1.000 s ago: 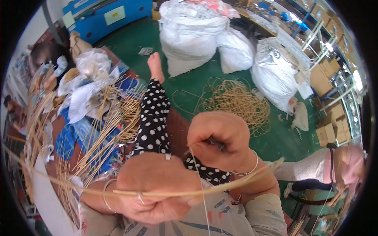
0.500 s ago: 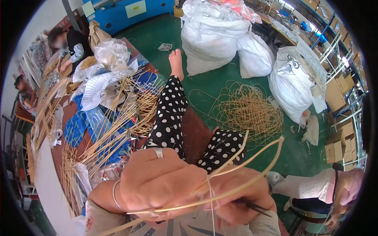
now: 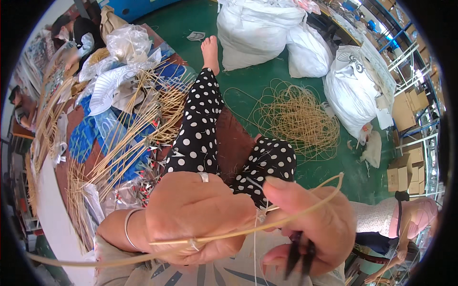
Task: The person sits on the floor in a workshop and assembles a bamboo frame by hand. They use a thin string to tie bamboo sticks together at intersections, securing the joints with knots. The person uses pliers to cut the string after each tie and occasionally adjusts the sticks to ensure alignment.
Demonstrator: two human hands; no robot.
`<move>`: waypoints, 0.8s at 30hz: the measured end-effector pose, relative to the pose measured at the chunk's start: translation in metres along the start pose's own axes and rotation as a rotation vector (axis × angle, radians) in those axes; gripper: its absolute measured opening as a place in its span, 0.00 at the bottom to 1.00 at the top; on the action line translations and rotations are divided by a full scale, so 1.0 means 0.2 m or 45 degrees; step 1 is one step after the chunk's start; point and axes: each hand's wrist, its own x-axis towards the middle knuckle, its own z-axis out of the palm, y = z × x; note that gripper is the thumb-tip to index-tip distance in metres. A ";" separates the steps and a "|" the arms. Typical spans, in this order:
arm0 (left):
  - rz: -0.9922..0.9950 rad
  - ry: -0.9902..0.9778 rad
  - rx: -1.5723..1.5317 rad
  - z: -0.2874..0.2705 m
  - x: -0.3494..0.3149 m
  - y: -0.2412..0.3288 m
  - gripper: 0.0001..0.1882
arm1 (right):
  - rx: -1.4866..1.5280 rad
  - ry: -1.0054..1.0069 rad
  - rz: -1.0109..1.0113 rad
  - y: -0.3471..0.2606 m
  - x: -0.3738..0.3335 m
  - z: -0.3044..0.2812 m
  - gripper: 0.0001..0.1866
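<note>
My left hand (image 3: 200,214), with a ring and a bracelet, is closed around thin bamboo strips (image 3: 291,218) at the bottom centre. One strip sweeps left below the hand and bends sharply at its right end, forming a loop. White thread (image 3: 255,252) is wound at a joint beside my left fingertips and hangs down. My right hand (image 3: 324,214) is at the loop's right side, close to the joint. Dark scissors (image 3: 300,257), partly hidden, are held in its curled fingers, blades downward. Its thumb is raised beside the thread.
A coil of thin cane (image 3: 300,119) lies on the green floor. Stuffed white sacks (image 3: 257,38) stand behind it. Left, bamboo sticks (image 3: 129,143) and small clips cover a low board. Another person sits at upper left, and a person's arm (image 3: 403,238) shows at right.
My right hand has turned and moved slightly right, away from the joint, its thumb lifting. The scissors swung from pointing right to pointing down. The view has shifted a little.
</note>
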 end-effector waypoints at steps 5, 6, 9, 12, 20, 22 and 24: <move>-0.080 0.100 -0.118 -0.01 -0.02 0.02 0.05 | 0.519 0.228 -0.416 0.19 -0.06 -0.05 0.22; -0.113 0.073 -0.226 -0.01 -0.02 0.01 0.04 | 0.797 0.462 -0.374 0.22 -0.08 -0.03 0.20; -0.200 -0.027 -0.561 -0.03 -0.02 -0.02 0.06 | 1.109 0.585 -0.078 0.32 -0.10 0.03 0.18; -0.280 -0.072 -0.785 -0.03 -0.01 -0.01 0.07 | 1.392 0.218 0.445 0.29 -0.05 0.06 0.15; -0.338 -0.028 -0.764 -0.01 -0.02 0.00 0.08 | 1.025 0.092 0.114 0.29 0.06 0.16 0.10; -0.384 -0.044 -0.838 -0.01 -0.03 0.00 0.09 | 1.041 0.110 0.088 0.30 0.06 0.17 0.09; -0.349 -0.038 -0.803 -0.01 -0.01 0.01 0.09 | 0.990 0.115 0.083 0.30 0.06 0.17 0.08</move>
